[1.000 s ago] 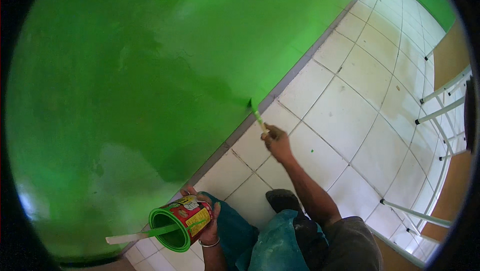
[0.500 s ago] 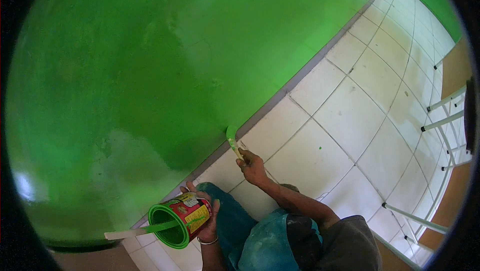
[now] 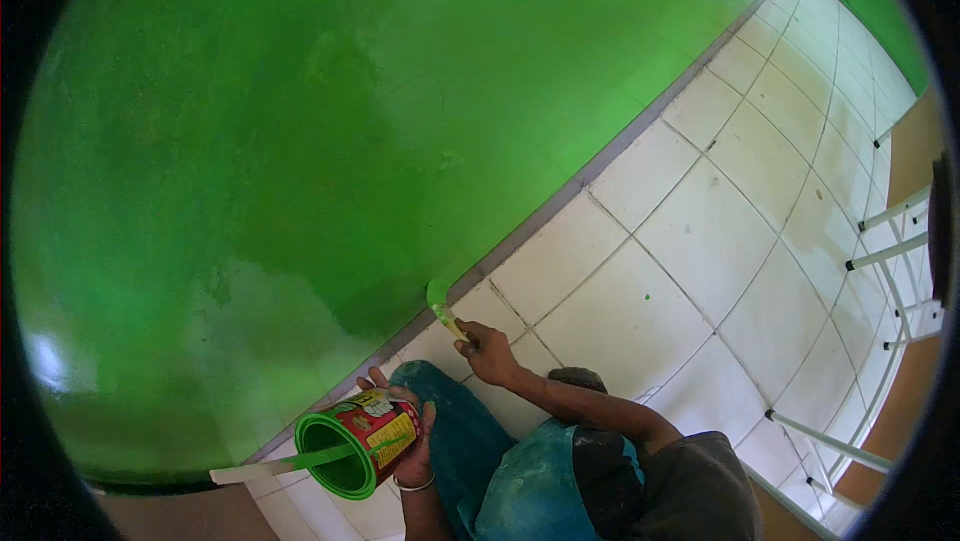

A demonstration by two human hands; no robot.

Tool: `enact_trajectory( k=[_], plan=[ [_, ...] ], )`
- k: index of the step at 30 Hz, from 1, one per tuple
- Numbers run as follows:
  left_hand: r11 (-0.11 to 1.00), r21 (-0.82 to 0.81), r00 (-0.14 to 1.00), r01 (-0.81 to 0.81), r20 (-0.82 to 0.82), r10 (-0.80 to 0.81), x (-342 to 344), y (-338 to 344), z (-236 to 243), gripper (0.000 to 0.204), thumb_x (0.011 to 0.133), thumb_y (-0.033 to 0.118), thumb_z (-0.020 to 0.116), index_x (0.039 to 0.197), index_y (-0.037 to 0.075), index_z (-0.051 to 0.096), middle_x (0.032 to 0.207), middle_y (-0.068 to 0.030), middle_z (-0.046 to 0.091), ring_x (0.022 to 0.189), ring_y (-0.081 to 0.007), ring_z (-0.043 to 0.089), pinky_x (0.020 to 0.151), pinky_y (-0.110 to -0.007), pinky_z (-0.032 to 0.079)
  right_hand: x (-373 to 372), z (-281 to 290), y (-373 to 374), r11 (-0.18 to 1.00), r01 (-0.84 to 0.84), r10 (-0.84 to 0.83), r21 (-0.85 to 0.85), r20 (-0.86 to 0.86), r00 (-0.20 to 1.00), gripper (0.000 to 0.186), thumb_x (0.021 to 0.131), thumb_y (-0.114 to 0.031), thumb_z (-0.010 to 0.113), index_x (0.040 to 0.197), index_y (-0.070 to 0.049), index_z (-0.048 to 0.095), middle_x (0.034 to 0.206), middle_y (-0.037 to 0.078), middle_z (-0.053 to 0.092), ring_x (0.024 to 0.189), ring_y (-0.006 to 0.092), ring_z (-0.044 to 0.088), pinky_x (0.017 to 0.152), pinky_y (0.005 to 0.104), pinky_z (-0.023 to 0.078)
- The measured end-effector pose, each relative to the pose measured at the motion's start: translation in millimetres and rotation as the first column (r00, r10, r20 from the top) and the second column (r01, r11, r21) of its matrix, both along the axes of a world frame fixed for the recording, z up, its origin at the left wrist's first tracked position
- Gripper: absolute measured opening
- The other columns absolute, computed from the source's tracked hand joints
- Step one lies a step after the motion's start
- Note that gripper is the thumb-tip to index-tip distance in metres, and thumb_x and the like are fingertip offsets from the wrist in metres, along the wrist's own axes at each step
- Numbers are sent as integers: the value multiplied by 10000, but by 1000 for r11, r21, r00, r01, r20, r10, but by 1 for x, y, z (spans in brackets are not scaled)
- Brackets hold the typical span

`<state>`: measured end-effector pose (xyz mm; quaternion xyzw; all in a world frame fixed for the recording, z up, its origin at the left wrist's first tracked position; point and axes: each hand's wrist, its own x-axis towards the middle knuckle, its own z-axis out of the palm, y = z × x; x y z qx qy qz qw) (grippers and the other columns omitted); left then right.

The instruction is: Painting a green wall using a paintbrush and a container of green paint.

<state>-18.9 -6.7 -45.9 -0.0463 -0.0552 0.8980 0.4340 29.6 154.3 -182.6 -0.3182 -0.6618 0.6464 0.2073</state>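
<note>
Both fists closed: right hand (image 3: 490,353) around paintbrush (image 3: 443,309), left hand (image 3: 412,441) around paint can (image 3: 358,441).

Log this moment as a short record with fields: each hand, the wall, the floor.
left hand: holds a paint can, green inside, with a stir stick poking out of it
right hand: grips a paintbrush, bristles at the foot of the wall
wall: green, paler patch low at the left
floor: white tiles, with small green specks
</note>
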Motion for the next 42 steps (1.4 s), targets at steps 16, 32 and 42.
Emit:
enact_trajectory(
  k=[16, 32, 42],
  plan=[
    [1000, 16, 997, 0, 71, -1, 3, -1, -2, 492, 998, 378, 437, 1474, 255, 414, 1569, 50, 334, 1375, -298, 366, 1128, -709, 103, 14, -3, 36, 909, -355, 375, 218, -58, 925, 420, 830, -144, 684, 1227, -10, 650, 949, 170, 703, 830, 204, 651, 773, 345, 517],
    [999, 44, 1000, 23, -15, -22, 0, 3, -5, 604, 944, 441, 528, 1483, 200, 398, 1579, 63, 303, 1378, -236, 360, 1138, -701, 99, 60, 12, 141, 960, 0, 24, -279, 84, 996, 421, 824, -171, 698, 1210, -5, 669, 725, 83, 649, 616, 130, 559, 580, 290, 457],
    [999, 38, 999, 29, 28, -30, 2, 4, -3, 590, 941, 419, 542, 1471, 191, 418, 1568, 60, 323, 1379, -232, 354, 1144, -694, 74, 93, 11, 167, 919, 247, -259, -308, 1, 966, 450, 850, -59, 649, 1278, 65, 587, 749, 45, 616, 548, 82, 465, 463, 244, 343]
  ],
)
